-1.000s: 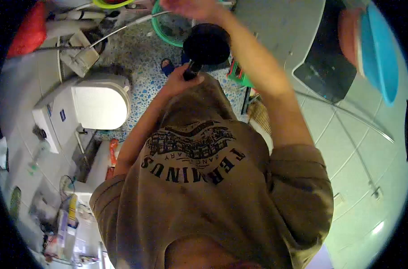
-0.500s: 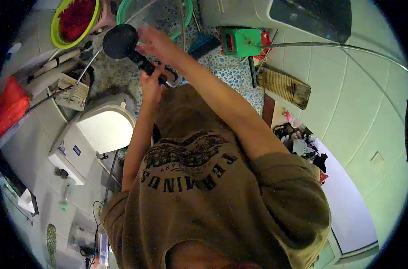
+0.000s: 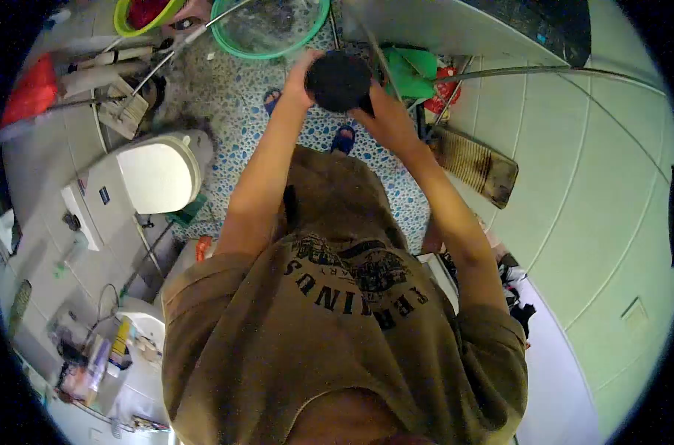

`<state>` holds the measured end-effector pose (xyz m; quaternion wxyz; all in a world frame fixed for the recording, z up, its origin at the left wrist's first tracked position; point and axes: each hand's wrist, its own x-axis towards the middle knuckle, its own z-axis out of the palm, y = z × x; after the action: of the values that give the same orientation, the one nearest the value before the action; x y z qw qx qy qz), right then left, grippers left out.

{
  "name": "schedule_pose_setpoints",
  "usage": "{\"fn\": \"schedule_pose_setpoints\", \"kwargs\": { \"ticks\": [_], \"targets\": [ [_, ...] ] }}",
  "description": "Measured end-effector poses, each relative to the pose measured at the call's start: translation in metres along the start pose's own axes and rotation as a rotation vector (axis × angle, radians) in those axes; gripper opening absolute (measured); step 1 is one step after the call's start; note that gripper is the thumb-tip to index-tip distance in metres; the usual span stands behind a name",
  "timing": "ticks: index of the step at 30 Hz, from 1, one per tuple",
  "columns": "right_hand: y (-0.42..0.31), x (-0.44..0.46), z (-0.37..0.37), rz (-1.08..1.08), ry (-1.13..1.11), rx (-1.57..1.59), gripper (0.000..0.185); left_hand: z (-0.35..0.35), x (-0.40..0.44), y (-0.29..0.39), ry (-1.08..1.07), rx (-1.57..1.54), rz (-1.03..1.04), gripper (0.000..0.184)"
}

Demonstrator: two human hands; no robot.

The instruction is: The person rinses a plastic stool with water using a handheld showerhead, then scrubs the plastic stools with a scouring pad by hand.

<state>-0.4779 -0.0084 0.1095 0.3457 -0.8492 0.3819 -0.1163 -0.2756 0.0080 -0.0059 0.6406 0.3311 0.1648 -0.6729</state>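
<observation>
In the head view a round black shower head (image 3: 338, 80) is held up between my hands above the tiled floor. My left hand (image 3: 303, 80) is closed against its left edge, with the fingertips partly hidden behind it. My right hand (image 3: 386, 122) wraps around the lower right side, where part of the black handle probably lies; the palm and the black disc hide most of it. A blurred, thin metal hose passes just to the right of the shower head. Below are my feet in dark blue slippers (image 3: 343, 139).
A green-rimmed basin (image 3: 274, 53) with cloudy water stands ahead. At left are a white toilet (image 3: 159, 178) and a yellow-green basin (image 3: 122, 28) with red cloth. To the right are a green stool (image 3: 411, 73), a wooden washboard (image 3: 479, 169) and a washing machine (image 3: 463, 37).
The shower head and both hands have moved right. My left hand has shifted from the handle to the head's edge, and my right hand has come down onto its right side. The view has shifted.
</observation>
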Motion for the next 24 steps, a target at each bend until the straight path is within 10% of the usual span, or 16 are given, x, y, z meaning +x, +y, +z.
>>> {"fn": "schedule_pose_setpoints", "kwargs": {
  "ticks": [2, 9, 12, 16, 19, 24],
  "targets": [
    [0.008, -0.022, -0.021, -0.102, -0.152, -0.047, 0.046, -0.002, 0.024, -0.007, -0.405, -0.185, -0.245, 0.028],
    [0.05, -0.047, -0.072, -0.115, -0.304, -0.21, 0.044, -0.032, 0.08, -0.11, -0.129, 0.302, -0.081, 0.04],
    [0.069, -0.038, -0.069, -0.22, -0.333, -0.314, 0.043, -0.054, 0.101, -0.137, -0.348, 0.503, -0.227, 0.041],
    [0.071, -0.011, -0.082, -0.097, -0.293, -0.33, 0.041, 0.042, -0.001, -0.115, -0.126, 0.036, -0.151, 0.031],
    [0.073, 0.0, -0.072, -0.155, -0.243, -0.201, 0.043, -0.003, 0.003, -0.164, -0.598, 1.432, 0.85, 0.032],
    [0.072, 0.006, -0.043, -0.106, -0.19, -0.273, 0.053, -0.012, 0.025, -0.265, -0.4, 1.071, 0.689, 0.043]
  ]
}}
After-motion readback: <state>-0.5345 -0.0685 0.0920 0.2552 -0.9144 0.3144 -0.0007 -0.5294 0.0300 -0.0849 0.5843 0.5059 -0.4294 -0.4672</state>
